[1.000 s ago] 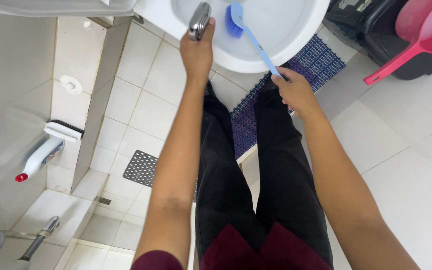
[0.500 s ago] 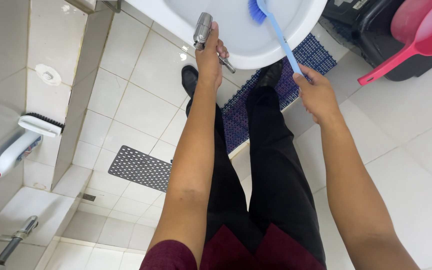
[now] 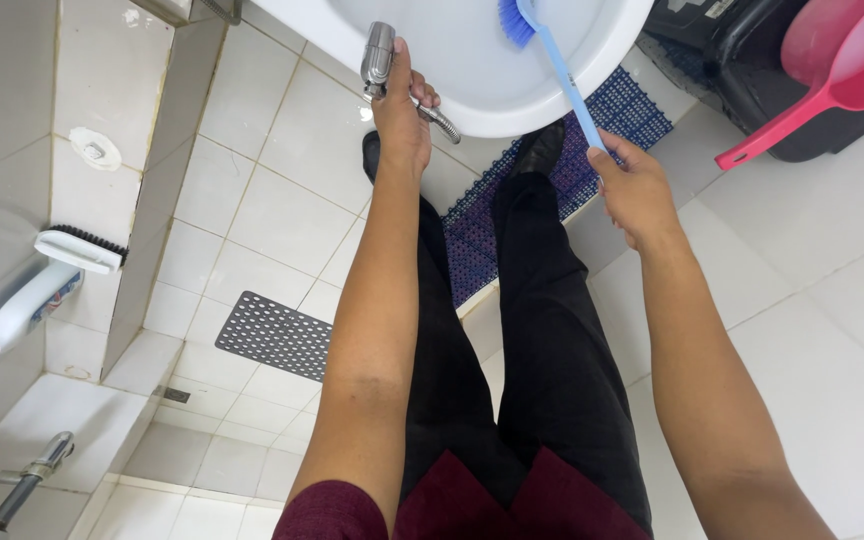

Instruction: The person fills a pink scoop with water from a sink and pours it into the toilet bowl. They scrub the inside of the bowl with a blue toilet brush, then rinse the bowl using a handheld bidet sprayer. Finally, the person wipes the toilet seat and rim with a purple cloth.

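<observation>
Left hand closed around metal bidet sprayer at toilet bowl rim: hard, probably wet and slippery, stiff hose trailing. Right hand gripping blue toilet brush at handle end; light, slightly springy, bristles inside bowl. Open tiled floor left; pink dipper crowding right.

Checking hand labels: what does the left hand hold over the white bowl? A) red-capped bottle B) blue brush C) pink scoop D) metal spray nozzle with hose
D: the left hand is closed on the metal spray nozzle at the rim of the white bowl, while the right hand holds the blue brush.
</observation>
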